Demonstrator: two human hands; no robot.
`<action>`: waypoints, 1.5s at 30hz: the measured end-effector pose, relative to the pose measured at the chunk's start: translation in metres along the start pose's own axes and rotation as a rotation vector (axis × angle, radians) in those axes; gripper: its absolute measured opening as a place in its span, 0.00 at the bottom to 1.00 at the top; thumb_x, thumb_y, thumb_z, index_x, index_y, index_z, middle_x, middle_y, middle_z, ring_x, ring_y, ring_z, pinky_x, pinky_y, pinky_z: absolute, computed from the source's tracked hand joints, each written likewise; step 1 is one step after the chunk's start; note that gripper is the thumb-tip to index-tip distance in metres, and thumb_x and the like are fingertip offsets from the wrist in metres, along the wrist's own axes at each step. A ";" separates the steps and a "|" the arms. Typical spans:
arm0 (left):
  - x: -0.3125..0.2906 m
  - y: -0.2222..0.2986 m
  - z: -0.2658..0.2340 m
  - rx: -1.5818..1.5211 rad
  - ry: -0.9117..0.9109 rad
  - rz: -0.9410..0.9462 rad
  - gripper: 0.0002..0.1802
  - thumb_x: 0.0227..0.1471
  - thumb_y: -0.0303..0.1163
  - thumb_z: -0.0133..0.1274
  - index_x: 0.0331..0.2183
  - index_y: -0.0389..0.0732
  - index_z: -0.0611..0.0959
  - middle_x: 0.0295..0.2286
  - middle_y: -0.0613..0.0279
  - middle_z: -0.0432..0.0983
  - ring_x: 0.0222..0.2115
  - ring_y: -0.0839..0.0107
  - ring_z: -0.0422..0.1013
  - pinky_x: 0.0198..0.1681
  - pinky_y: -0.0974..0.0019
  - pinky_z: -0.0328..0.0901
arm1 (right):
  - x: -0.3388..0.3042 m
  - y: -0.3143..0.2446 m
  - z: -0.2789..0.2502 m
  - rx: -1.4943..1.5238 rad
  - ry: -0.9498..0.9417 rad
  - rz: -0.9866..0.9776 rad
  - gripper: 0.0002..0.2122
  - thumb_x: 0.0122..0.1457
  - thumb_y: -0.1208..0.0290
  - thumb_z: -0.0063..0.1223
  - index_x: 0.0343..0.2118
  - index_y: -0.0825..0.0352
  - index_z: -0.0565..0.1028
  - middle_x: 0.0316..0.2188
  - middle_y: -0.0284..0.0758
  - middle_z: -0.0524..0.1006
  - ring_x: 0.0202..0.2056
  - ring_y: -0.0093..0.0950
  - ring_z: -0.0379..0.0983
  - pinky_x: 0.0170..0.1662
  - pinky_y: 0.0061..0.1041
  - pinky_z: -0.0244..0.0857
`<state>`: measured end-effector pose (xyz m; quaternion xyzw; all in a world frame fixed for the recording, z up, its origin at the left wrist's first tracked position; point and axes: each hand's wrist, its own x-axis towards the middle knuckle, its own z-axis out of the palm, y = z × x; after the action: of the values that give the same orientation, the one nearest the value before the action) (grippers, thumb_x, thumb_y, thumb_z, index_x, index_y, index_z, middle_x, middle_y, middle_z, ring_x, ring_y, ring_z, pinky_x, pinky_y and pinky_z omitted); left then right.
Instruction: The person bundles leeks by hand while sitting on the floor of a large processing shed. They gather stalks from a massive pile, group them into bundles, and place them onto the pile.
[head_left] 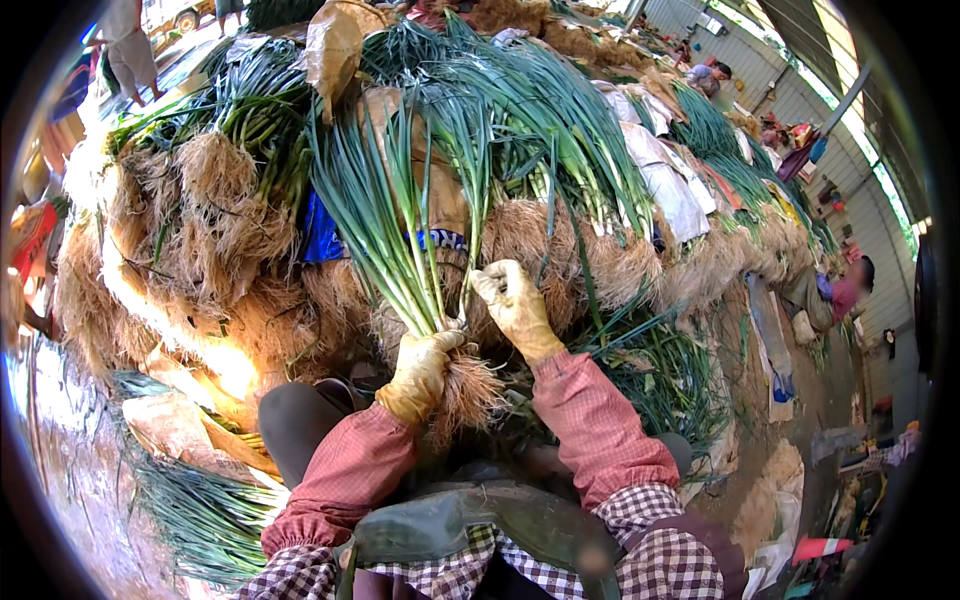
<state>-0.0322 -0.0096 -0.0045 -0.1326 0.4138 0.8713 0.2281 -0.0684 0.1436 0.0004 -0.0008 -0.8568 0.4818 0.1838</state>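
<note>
My left hand (415,378), in a dirty pale-yellow glove, is closed round a bunch of green onions (392,265) just above the roots. Their long leaves fan up and away from me, and the pale brown roots (466,392) hang out to the right of the fist. My right hand (515,308), gloved alike, is raised just right of the bunch. Its thumb and fingertips are pinched at a single green onion stalk (478,215) that stands apart from the others; the fingers partly hide the grip.
A high heap of green onions (560,130), roots (225,225) facing me, fills the space ahead. More lie on the ground at my lower left (205,515) and as loose leaves (665,370) on the right. Brown sacking (180,425) lies at left. Other people (850,290) sit along the heap.
</note>
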 end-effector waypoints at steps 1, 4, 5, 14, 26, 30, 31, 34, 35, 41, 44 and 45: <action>-0.002 -0.001 0.000 0.007 0.013 0.013 0.09 0.39 0.16 0.51 0.29 0.34 0.74 0.21 0.60 0.71 0.19 0.67 0.70 0.24 0.69 0.67 | 0.002 -0.010 -0.003 -0.144 -0.144 0.089 0.19 0.53 0.50 0.47 0.30 0.66 0.69 0.20 0.38 0.73 0.23 0.32 0.70 0.28 0.31 0.63; -0.004 -0.006 0.000 0.068 0.073 0.110 0.08 0.37 0.14 0.52 0.24 0.34 0.74 0.20 0.62 0.70 0.17 0.70 0.67 0.21 0.70 0.66 | -0.007 -0.034 0.003 -0.349 -0.280 0.175 0.15 0.53 0.55 0.48 0.28 0.65 0.71 0.24 0.43 0.75 0.29 0.44 0.71 0.32 0.37 0.63; -0.004 -0.006 0.000 0.081 0.080 0.106 0.07 0.36 0.14 0.52 0.23 0.35 0.75 0.19 0.63 0.70 0.17 0.71 0.67 0.21 0.70 0.65 | -0.013 -0.033 0.000 -0.355 -0.262 0.154 0.15 0.54 0.56 0.45 0.28 0.65 0.72 0.24 0.44 0.75 0.29 0.44 0.71 0.32 0.38 0.63; 0.001 -0.014 -0.001 0.092 0.150 0.131 0.08 0.37 0.15 0.52 0.25 0.35 0.75 0.20 0.64 0.71 0.19 0.74 0.67 0.23 0.72 0.63 | -0.068 -0.027 -0.014 -0.293 -0.311 -0.123 0.11 0.56 0.63 0.44 0.26 0.65 0.72 0.19 0.45 0.72 0.21 0.46 0.67 0.22 0.37 0.61; -0.012 -0.020 0.012 0.230 -0.010 0.098 0.07 0.37 0.17 0.54 0.23 0.36 0.74 0.19 0.66 0.69 0.18 0.75 0.65 0.22 0.73 0.61 | -0.021 -0.023 -0.021 0.097 -0.469 0.684 0.12 0.52 0.63 0.51 0.28 0.69 0.72 0.16 0.38 0.74 0.18 0.28 0.72 0.19 0.23 0.64; -0.002 -0.024 0.005 0.270 -0.025 0.048 0.06 0.38 0.16 0.51 0.24 0.36 0.74 0.19 0.64 0.68 0.17 0.73 0.64 0.21 0.71 0.60 | -0.047 -0.016 -0.030 0.569 -0.266 0.811 0.05 0.55 0.72 0.48 0.30 0.68 0.70 0.20 0.35 0.74 0.18 0.26 0.72 0.18 0.22 0.67; -0.003 -0.027 0.007 0.256 -0.004 0.055 0.06 0.38 0.16 0.51 0.24 0.36 0.74 0.18 0.64 0.68 0.17 0.73 0.64 0.21 0.71 0.61 | -0.050 -0.010 -0.033 0.598 -0.262 0.833 0.05 0.55 0.74 0.46 0.32 0.70 0.69 0.23 0.36 0.74 0.19 0.28 0.72 0.20 0.25 0.69; -0.005 -0.029 0.014 0.247 0.048 0.046 0.07 0.37 0.16 0.52 0.24 0.36 0.74 0.18 0.65 0.68 0.16 0.73 0.64 0.19 0.72 0.59 | -0.060 -0.010 -0.033 0.663 -0.180 0.771 0.04 0.55 0.75 0.46 0.32 0.70 0.69 0.23 0.38 0.74 0.20 0.30 0.73 0.21 0.25 0.70; -0.010 -0.022 0.018 0.263 0.058 0.017 0.07 0.36 0.16 0.52 0.23 0.36 0.75 0.17 0.65 0.68 0.15 0.74 0.63 0.18 0.74 0.58 | -0.061 -0.010 -0.035 0.665 -0.173 0.747 0.04 0.56 0.75 0.45 0.31 0.70 0.69 0.22 0.38 0.74 0.19 0.31 0.73 0.21 0.26 0.70; -0.010 -0.013 -0.001 0.107 -0.026 -0.003 0.05 0.42 0.23 0.48 0.26 0.36 0.78 0.18 0.67 0.71 0.13 0.81 0.59 0.15 0.78 0.54 | -0.040 0.035 -0.151 0.777 0.733 0.289 0.04 0.54 0.78 0.45 0.31 0.72 0.70 0.21 0.41 0.75 0.19 0.28 0.73 0.22 0.24 0.72; -0.012 -0.016 -0.001 0.037 -0.103 -0.045 0.04 0.42 0.22 0.48 0.26 0.35 0.77 0.21 0.62 0.72 0.15 0.77 0.62 0.18 0.76 0.58 | -0.087 0.119 -0.246 0.844 1.043 0.451 0.09 0.56 0.72 0.42 0.38 0.71 0.69 0.29 0.45 0.75 0.26 0.34 0.74 0.31 0.33 0.73; -0.015 -0.022 0.017 0.019 -0.130 -0.064 0.04 0.42 0.21 0.48 0.26 0.35 0.76 0.21 0.62 0.72 0.15 0.76 0.64 0.18 0.75 0.60 | -0.119 0.163 -0.277 0.967 0.944 0.627 0.12 0.57 0.70 0.41 0.40 0.70 0.69 0.31 0.47 0.75 0.26 0.37 0.74 0.32 0.36 0.72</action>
<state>-0.0085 0.0117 -0.0018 -0.0867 0.4019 0.8663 0.2837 0.1009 0.4386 -0.0420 -0.3711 -0.3388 0.7832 0.3661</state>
